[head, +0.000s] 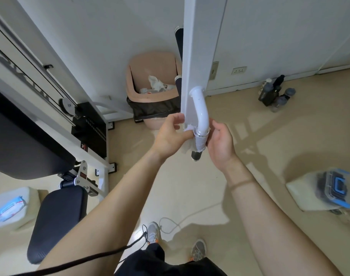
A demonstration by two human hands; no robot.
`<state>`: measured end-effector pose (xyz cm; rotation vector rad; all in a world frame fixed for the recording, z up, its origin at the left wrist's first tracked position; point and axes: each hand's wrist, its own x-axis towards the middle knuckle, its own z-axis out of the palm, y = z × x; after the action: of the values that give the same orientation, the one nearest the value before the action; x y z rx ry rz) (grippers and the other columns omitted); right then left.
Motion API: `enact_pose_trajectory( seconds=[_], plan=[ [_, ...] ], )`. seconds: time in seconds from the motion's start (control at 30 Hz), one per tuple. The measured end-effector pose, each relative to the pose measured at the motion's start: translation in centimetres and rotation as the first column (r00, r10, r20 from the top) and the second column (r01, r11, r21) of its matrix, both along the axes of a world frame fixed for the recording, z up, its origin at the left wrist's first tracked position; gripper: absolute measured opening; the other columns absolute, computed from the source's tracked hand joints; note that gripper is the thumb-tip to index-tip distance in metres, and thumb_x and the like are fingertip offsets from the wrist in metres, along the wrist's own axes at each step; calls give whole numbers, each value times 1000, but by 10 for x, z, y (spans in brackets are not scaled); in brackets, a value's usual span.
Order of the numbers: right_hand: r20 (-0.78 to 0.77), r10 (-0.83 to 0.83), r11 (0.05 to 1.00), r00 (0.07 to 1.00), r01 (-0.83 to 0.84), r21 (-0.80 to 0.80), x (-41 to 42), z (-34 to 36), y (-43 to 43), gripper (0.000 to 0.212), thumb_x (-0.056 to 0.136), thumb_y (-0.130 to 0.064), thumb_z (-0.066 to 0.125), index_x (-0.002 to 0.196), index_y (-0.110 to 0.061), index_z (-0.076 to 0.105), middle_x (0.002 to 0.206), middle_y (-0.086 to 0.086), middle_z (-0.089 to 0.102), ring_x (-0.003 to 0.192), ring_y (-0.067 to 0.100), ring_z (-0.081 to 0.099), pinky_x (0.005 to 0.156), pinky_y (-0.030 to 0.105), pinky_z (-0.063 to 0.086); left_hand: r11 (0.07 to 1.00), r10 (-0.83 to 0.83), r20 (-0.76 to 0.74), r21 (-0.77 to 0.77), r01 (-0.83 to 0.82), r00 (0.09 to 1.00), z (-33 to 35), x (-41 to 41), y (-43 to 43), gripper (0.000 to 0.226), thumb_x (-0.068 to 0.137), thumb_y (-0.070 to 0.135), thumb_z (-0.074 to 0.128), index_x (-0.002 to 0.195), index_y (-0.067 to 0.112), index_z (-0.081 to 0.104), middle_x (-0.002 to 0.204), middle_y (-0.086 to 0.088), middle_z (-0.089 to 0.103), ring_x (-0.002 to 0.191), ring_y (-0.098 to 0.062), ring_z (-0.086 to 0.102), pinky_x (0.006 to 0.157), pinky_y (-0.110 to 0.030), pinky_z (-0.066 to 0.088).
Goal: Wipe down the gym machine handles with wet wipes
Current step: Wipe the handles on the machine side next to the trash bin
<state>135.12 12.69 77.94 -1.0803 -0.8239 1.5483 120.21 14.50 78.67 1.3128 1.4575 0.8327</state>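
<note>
Centrally, just above mid-frame, both bare hands meet at the curved white tubular machine handle [200, 110]; the left hand [170, 134] pinches a thin, damp-looking white wet wipe [199, 142] between thumb and fingertips, its other fingers loosely curled; the right hand [220, 142] is half open, fingers bent against the wrapped grip from the opposite side; the wipe clings translucent round the black textured grip [196, 155], below a shiny metal collar, leaving the grip's lower end bare; the glossy handle bends out of a flat white painted steel post [198, 46]; behind, upper centre, stands a pink plastic bin [150, 64] holding crumpled white wipes; at lower left a blue soft wipes packet [8, 208] lies beside the black padded seat [56, 222].
</note>
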Motion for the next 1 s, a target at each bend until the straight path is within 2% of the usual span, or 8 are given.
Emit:
enact_pose_trajectory(
  seconds=[0.13, 0.3, 0.43, 0.5, 0.6, 0.8, 0.9, 1.0],
  plan=[
    [32, 48, 999, 998, -48, 1, -1, 2, -2, 53, 108, -27, 15, 112, -5, 63, 85, -4, 77, 85, 7, 71, 75, 20, 52, 975, -172, 122, -121, 186, 978, -1, -26, 0, 65, 68, 36, 84, 126, 24, 59, 127, 1, 64, 119, -14, 60, 108, -36, 46],
    [-2, 27, 999, 1000, -27, 41, -6, 6, -7, 49, 106, -40, 18, 106, -14, 60, 83, -6, 71, 84, 9, 66, 76, 23, 49, 980, -136, 64, -135, 143, 989, -3, -31, -14, 36, 75, 16, 80, 107, 15, 62, 105, -12, 69, 91, -25, 66, 86, -40, 58],
    [13, -1, 996, 1000, 0, 90, -6, -1, -13, 53, 100, -44, 22, 106, -7, 59, 94, 8, 65, 91, 19, 59, 81, 31, 44, 984, -82, 134, -149, 102, 988, 5, -27, -34, 17, 89, 5, 73, 95, 4, 57, 83, -9, 67, 69, -19, 69, 61, -24, 56],
    [-13, -28, 992, 1000, 30, 119, -6, -6, -20, 55, 97, -41, 25, 112, -1, 59, 104, 17, 64, 94, 22, 61, 81, 29, 47, 973, -116, 206, -175, 153, 972, 9, -14, -46, 16, 90, 4, 72, 97, 0, 58, 87, -13, 68, 71, -18, 71, 68, -26, 59],
    [-74, -29, 990, 997, 38, 136, -6, -9, -33, 49, 92, -36, 31, 114, -6, 62, 99, 7, 68, 88, 21, 60, 69, 33, 44, 967, -121, 348, -168, 189, 930, 16, 7, -53, 15, 87, 5, 68, 100, -2, 67, 91, -18, 67, 80, -26, 66, 89, -37, 57],
    [63, 46, 971, 997, -60, 232, 7, -23, -36, 53, 71, -6, 50, 123, -11, 55, 107, 8, 59, 100, 24, 51, 73, 37, 39, 897, -112, 578, -292, 333, 809, 37, 1, -60, 44, 88, 21, 58, 128, 2, 65, 126, -10, 69, 110, -21, 64, 106, -37, 45],
    [328, 50, 968, 943, -127, 218, 3, -32, -32, 57, 71, -3, 59, 119, -29, 47, 111, 0, 62, 101, 21, 61, 80, 40, 51, 962, -207, 306, -110, 250, 929, 50, -4, -57, 28, 92, 19, 56, 109, 11, 77, 114, -5, 75, 99, -15, 68, 92, -30, 51],
    [522, -73, 978, 850, -41, 204, -17, -28, -23, 52, 71, -16, 77, 109, -33, 47, 101, -10, 62, 90, 5, 64, 80, 30, 58, 993, -30, 90, 114, 19, 995, 55, 1, -46, 11, 90, 19, 66, 94, 14, 74, 91, -1, 75, 77, -8, 65, 73, -22, 47]
  ],
)
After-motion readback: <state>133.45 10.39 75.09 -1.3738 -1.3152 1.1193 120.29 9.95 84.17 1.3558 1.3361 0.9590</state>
